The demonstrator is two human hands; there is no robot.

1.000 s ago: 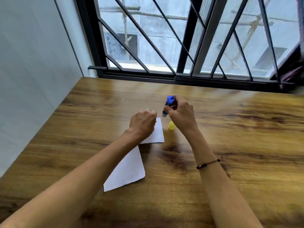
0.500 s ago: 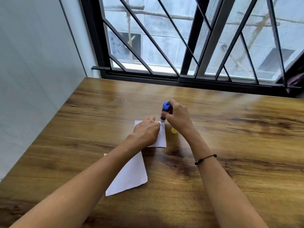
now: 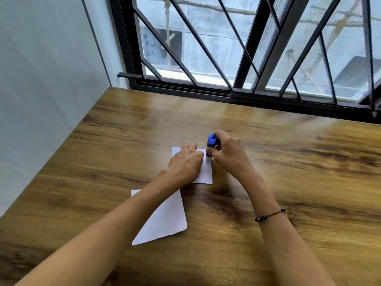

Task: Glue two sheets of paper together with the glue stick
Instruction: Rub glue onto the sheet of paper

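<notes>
The right hand (image 3: 228, 153) held a blue plastic glue stick (image 3: 210, 147) nearly upright, its fingers (image 3: 210, 150) wrapped around the lower part of the tube, with the round blue end pointing up and the lower end pressed down on the right edge of a small white sheet of paper (image 3: 206, 172). That sheet lay flat on the brown wood-grain bench (image 3: 288, 182), towards the middle of it. The left hand (image 3: 185, 164) rested palm down on the same sheet, its fingers bent and bearing on the paper just beside the glue stick, gripping nothing. The two hands were almost touching at the stick.

A second, larger white sheet of paper (image 3: 165, 219) lay nearer the person, partly under the left forearm and turned at a slant; whether its far corner met the small sheet could not be told, since the arm hid the place. A thin dark cord bracelet (image 3: 270, 215) circled the right wrist. Beyond the far edge of the bench stood a window with a black metal grille (image 3: 247, 58), and a pale grey wall (image 3: 41, 79) ran along the left.
</notes>
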